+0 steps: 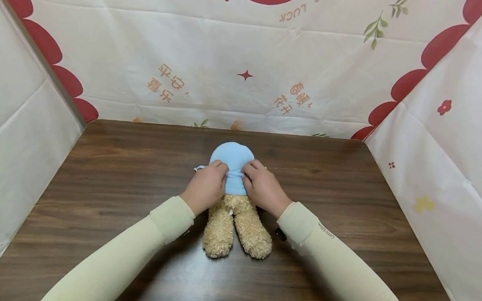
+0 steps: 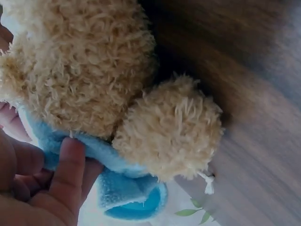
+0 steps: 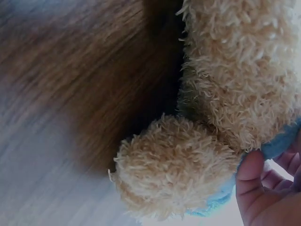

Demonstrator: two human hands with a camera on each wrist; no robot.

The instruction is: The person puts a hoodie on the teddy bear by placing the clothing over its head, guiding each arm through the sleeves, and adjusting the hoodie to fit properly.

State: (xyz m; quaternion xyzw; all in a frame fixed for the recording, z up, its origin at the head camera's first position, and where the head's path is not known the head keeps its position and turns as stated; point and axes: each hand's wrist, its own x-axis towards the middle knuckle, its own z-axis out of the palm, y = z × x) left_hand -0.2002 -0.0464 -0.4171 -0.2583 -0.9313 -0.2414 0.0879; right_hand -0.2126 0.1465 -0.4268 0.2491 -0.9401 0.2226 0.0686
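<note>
One left hand (image 1: 208, 185) and one right hand (image 1: 266, 186) pinch the blue garment (image 1: 232, 156) on a tan plush toy (image 1: 219, 231) — lying on a wood-grain table (image 1: 121, 171).

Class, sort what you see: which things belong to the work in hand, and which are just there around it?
Part of the work:
- fuzzy tan toy
- blue garment on it
- left hand and right hand, both gripping the garment

Just around it:
- brown table underneath
- printed cloth behind

plush toy (image 2: 84, 66) cut off, tabletop (image 2: 263, 141) blurred in 2 wrist views.
</note>
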